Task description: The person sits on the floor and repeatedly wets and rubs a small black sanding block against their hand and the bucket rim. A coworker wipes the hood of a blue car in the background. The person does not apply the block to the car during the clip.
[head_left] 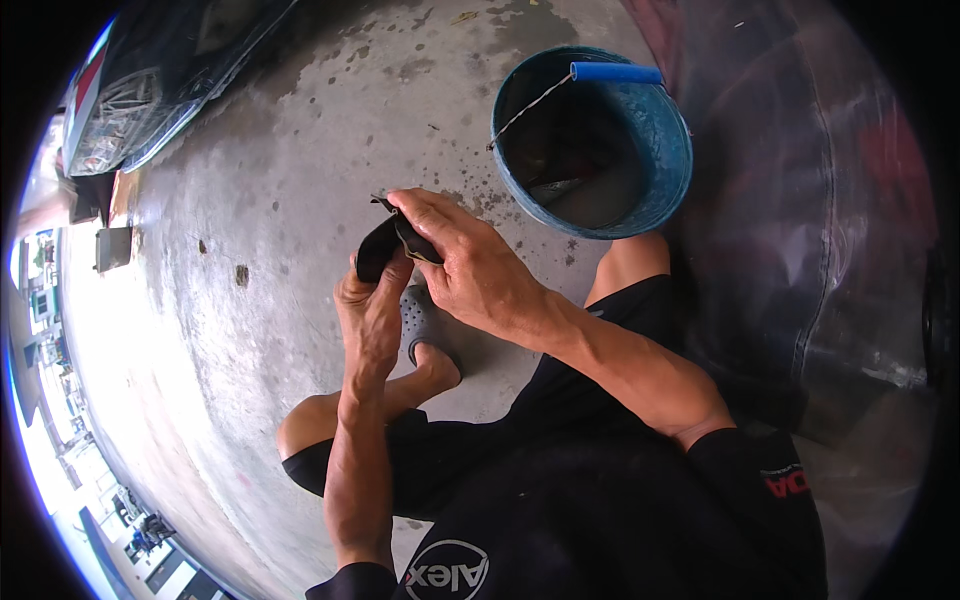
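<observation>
My left hand [368, 310] and my right hand [455, 255] grip a folded black sheet [378, 250] with pale, ragged edges, in the middle of the head view over the concrete floor. My left thumb and fingers clasp its lower part; my right fingers curl over its upper part, hiding some of it. Just beyond my right hand stands a blue bucket [655, 150] holding dark, cloudy water and objects I cannot make out, with its handle lying across the rim.
My grey clog [415, 325] is below my hands, between my bent legs. A dark glossy vehicle [170, 70] is at the top left, with a grey box [113, 250] below it. Dark, clear plastic sheeting [770, 250] lines the right side. A bright area runs along the left.
</observation>
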{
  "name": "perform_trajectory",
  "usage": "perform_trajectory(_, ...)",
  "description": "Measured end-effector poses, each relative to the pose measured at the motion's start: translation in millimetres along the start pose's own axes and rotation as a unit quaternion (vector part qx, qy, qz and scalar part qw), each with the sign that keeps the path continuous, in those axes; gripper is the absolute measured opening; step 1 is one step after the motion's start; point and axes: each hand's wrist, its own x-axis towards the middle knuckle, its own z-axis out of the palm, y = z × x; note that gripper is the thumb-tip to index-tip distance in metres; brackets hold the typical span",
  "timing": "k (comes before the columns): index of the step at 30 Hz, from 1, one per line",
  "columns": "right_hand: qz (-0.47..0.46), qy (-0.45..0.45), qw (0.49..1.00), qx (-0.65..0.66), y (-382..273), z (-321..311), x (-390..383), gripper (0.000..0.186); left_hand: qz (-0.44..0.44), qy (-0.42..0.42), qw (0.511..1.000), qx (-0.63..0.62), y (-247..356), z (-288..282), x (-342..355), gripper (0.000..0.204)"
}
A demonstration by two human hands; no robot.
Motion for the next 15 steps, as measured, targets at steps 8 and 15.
perform_trajectory(8,-0.027,-0.105,0.993,-0.054,15.2,-5.3,-7.7,0.079,-0.130,-0.088,0.952,-0.261,14.5,-7.8,3.6,0.026)
perform_trajectory(15,0.056,-0.019,0.997,-0.049,0.4,23.0,-26.3,0.067,-0.056,-0.004,0.954,-0.296,2.1,9.2,7.1,0.026)
